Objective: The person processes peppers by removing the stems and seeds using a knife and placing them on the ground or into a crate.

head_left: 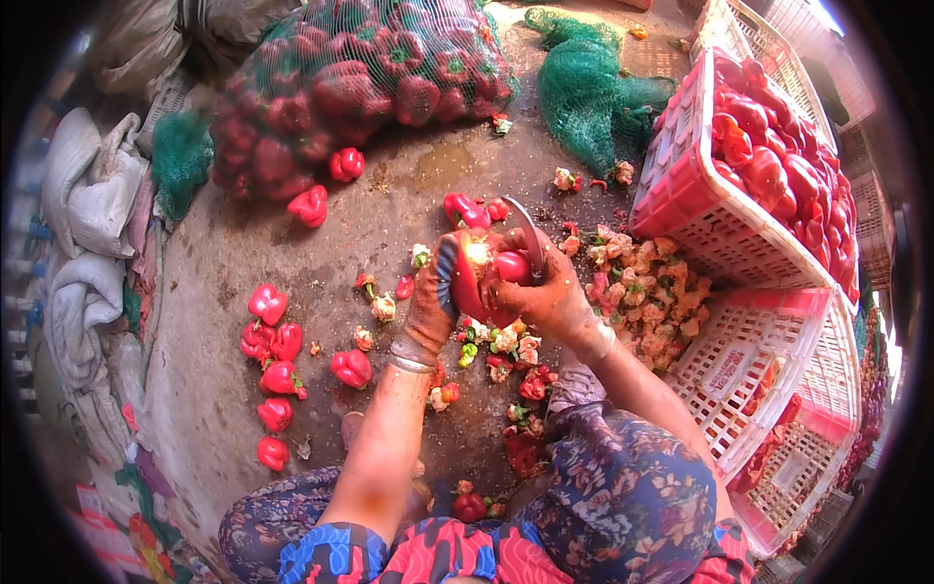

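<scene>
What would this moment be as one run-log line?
left hand: holds cut red pepper | right hand: holds curved blade | ground: pepper cores

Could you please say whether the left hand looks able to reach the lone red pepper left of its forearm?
Probably yes: nothing covers the lone red pepper and it lies near, though the left hand would first need to release the held pepper.

I am wearing a red, blue and black patterned top (438,553) and dark floral trousers (623,477). A silver-coloured bangle (412,365) is circling my left wrist (419,338).
</scene>
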`<state>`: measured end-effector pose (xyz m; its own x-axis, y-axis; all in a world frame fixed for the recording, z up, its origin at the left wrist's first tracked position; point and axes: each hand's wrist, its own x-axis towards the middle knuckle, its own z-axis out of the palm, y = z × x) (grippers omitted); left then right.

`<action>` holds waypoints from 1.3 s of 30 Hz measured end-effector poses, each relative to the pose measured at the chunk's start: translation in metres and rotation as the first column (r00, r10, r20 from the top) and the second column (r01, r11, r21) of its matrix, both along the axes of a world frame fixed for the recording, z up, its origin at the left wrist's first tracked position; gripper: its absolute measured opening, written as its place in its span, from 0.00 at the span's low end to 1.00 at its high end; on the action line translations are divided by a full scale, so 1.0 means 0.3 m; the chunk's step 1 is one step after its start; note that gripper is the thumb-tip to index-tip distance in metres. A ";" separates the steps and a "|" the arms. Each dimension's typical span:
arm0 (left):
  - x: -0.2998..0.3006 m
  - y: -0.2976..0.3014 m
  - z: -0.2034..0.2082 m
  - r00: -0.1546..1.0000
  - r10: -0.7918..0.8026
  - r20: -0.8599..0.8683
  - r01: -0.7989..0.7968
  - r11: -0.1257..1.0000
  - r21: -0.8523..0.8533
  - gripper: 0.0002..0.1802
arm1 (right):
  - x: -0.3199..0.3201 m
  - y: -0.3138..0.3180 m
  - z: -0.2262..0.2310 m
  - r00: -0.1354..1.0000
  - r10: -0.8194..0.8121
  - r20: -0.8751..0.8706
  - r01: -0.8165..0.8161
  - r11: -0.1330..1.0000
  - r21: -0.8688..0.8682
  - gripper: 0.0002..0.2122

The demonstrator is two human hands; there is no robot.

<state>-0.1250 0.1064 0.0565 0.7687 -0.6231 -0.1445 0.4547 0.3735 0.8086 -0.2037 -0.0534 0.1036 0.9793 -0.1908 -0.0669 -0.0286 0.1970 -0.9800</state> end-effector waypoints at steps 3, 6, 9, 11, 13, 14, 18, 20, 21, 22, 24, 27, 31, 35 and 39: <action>-0.028 -0.030 0.069 0.914 0.054 0.401 -0.196 0.927 0.321 0.21 | -0.004 -0.023 0.006 0.997 0.029 -0.073 -0.039 0.990 -0.138 0.21; 0.017 -0.025 -0.021 0.973 0.208 0.098 -0.218 0.970 0.104 0.11 | 0.011 -0.005 0.008 0.925 0.126 0.358 0.149 0.746 -0.649 0.23; 0.061 -0.042 -0.119 0.897 0.326 -0.298 -0.340 0.940 0.003 0.18 | -0.018 -0.012 0.063 0.913 0.238 0.332 0.141 0.580 -0.803 0.22; 0.149 0.009 -0.151 0.781 0.283 -0.556 -0.328 0.944 0.020 0.24 | -0.041 -0.010 0.075 0.892 0.290 0.347 0.119 0.589 -0.799 0.21; 0.183 0.035 -0.122 0.785 0.173 -0.595 -0.242 0.969 -0.038 0.29 | -0.032 -0.070 0.093 0.966 0.123 0.229 0.008 0.867 -0.499 0.18; 0.171 0.056 -0.107 0.833 0.168 -0.526 -0.214 0.977 -0.027 0.29 | -0.030 -0.079 0.151 0.999 -0.049 0.004 0.049 0.999 0.005 0.21; 0.088 0.042 -0.040 0.967 0.233 -0.102 -0.210 0.959 0.191 0.24 | -0.080 -0.276 0.256 0.826 -0.239 0.510 -0.287 0.600 0.746 0.21; 0.030 0.021 0.024 0.968 0.172 0.185 -0.226 0.918 0.327 0.20 | -0.088 -0.310 0.243 0.838 -0.204 0.506 -0.128 0.828 0.545 0.21; 0.022 0.025 0.046 0.936 0.128 0.329 -0.257 0.885 0.388 0.18 | -0.074 -0.263 0.272 0.939 -0.188 0.287 0.091 0.943 0.321 0.20; 0.027 0.033 0.032 0.755 -0.042 0.654 -0.358 0.809 0.465 0.18 | -0.063 -0.215 0.302 0.985 -0.170 0.038 0.169 0.985 0.037 0.18; 0.004 -0.009 0.085 0.619 -0.197 0.760 -0.426 0.729 0.536 0.18 | 0.005 -0.132 0.164 0.990 0.007 0.141 0.083 0.778 -0.623 0.21; -0.041 -0.042 0.080 0.810 0.049 0.584 -0.271 0.915 0.299 0.22 | 0.050 -0.047 0.107 0.973 0.202 0.112 0.012 0.441 -0.898 0.25; -0.049 0.016 0.004 0.558 -0.096 0.824 -0.444 0.804 0.394 0.39 | 0.083 -0.061 0.066 0.943 0.333 0.017 -0.144 0.453 -0.880 0.22; -0.073 0.010 -0.010 0.612 -0.130 0.780 -0.462 0.742 0.486 0.42 | 0.075 -0.039 0.036 0.955 0.287 -0.078 -0.179 0.342 -0.923 0.22; -0.091 -0.004 0.014 0.697 -0.089 0.711 -0.435 0.736 0.519 0.24 | 0.003 -0.041 -0.067 0.991 0.072 0.114 0.042 0.638 -0.769 0.16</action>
